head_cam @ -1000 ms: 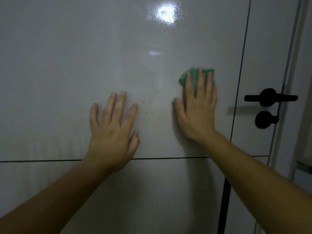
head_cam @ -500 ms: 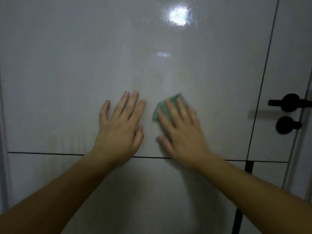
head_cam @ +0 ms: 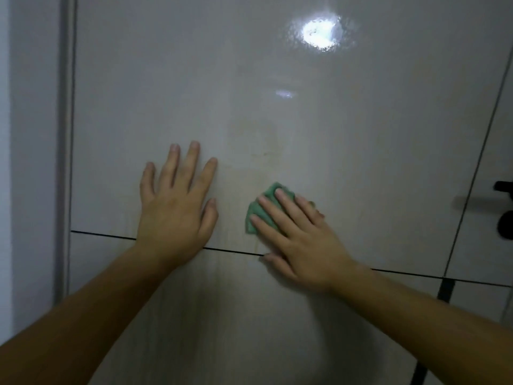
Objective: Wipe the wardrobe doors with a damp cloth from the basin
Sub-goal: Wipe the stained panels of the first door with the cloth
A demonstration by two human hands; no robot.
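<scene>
Now lower: cloth point(head_cam: 268, 192) under right hand point(head_cam: 299, 245)

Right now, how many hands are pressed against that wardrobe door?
2. The left hand lies bare and flat on the door, above the horizontal seam; the right hand, beside it, presses a green cloth to the same door.

The wardrobe door point(head_cam: 166, 79) is showing a smooth, glossy, pale finish and is mirroring a bright lamp glare point(head_cam: 319, 33), with faint dull streaks showing near its middle. The green cloth point(head_cam: 251, 218) is looking soft and matt. The black door handle point(head_cam: 503, 187) is looking matt, its material unclear.
</scene>
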